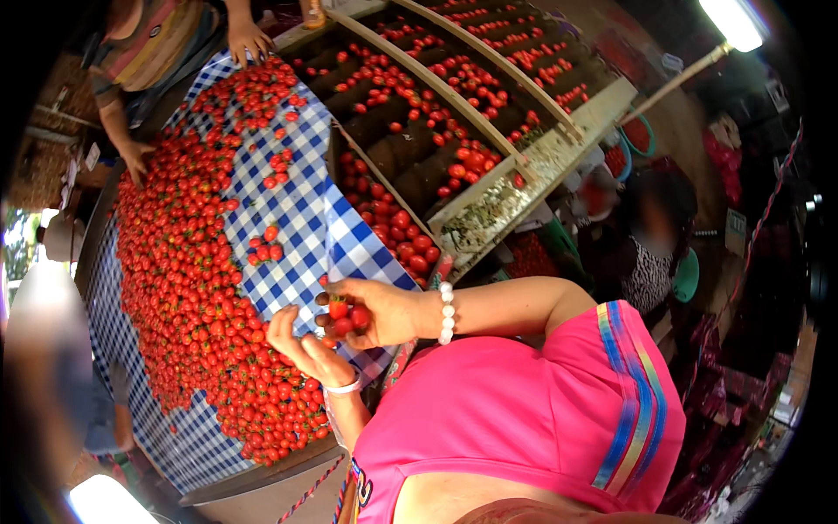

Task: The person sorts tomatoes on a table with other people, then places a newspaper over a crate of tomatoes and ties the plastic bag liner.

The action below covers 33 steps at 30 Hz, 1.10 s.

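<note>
Cherry tomatoes [360, 316] lie in the cupped palm of my right hand [388, 310], which wears a bracelet of white beads [448, 312]. Close beside it, my left hand [316, 354] has its fingers apart and slightly bent, with nothing seen in them; a white bangle [345, 386] circles that wrist. Both hands hover over the near edge of a blue-and-white checked cloth [301, 210]. A wide heap of red cherry tomatoes [188, 271] spreads over the cloth to the left of my hands. A few loose tomatoes [264, 246] sit apart from the heap.
Beyond the cloth stands a roller conveyor [397, 157] with wooden rails, carrying rows of tomatoes. At the far left, a co-worker's hand [135, 162] touches the heap and the other hand [249, 39] rests at the cloth's edge. On the right, a person [650, 253] is near tubs [639, 135].
</note>
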{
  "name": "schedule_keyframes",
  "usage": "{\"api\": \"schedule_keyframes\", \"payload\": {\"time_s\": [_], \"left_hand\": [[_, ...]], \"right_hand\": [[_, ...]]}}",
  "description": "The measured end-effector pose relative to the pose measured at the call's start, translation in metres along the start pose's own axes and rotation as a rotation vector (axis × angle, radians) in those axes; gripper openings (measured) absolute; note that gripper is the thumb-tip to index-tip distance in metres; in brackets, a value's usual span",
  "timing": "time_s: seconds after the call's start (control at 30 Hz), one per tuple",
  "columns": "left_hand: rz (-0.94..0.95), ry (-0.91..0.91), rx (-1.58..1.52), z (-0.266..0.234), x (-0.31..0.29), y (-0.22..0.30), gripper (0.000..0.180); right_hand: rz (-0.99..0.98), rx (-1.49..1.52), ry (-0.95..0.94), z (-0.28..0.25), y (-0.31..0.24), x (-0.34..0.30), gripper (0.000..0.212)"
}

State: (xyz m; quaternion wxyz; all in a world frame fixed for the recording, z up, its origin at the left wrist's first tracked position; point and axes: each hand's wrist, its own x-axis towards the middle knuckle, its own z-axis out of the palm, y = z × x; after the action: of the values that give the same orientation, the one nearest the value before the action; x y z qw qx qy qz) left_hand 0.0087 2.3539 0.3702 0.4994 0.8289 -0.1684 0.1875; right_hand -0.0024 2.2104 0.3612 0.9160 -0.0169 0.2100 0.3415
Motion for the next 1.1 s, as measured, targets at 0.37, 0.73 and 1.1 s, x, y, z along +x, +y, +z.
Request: {"api": "schedule_keyframes", "payload": {"time_s": [0.37, 0.73, 1.1], "left_hand": [[-0.341, -0.482, 0.153, 0.02, -0.022, -0.04, 0.047], [-0.091, -0.391, 0.261, 0.018, -0.024, -0.054, 0.047], [-0.417, -0.575, 0.089, -0.016, -0.02, -0.037, 0.056]], "right_hand": [[-0.119, -0.774, 0.847, -0.218, -0.044, -0.264, 0.034], [-0.552, -1.706, 0.002, 0.038, -0.097, -0.049, 0.02], [-0.454, -2.727, -1.269, 0.037, -0.004, 0.22, 0.045]]}}
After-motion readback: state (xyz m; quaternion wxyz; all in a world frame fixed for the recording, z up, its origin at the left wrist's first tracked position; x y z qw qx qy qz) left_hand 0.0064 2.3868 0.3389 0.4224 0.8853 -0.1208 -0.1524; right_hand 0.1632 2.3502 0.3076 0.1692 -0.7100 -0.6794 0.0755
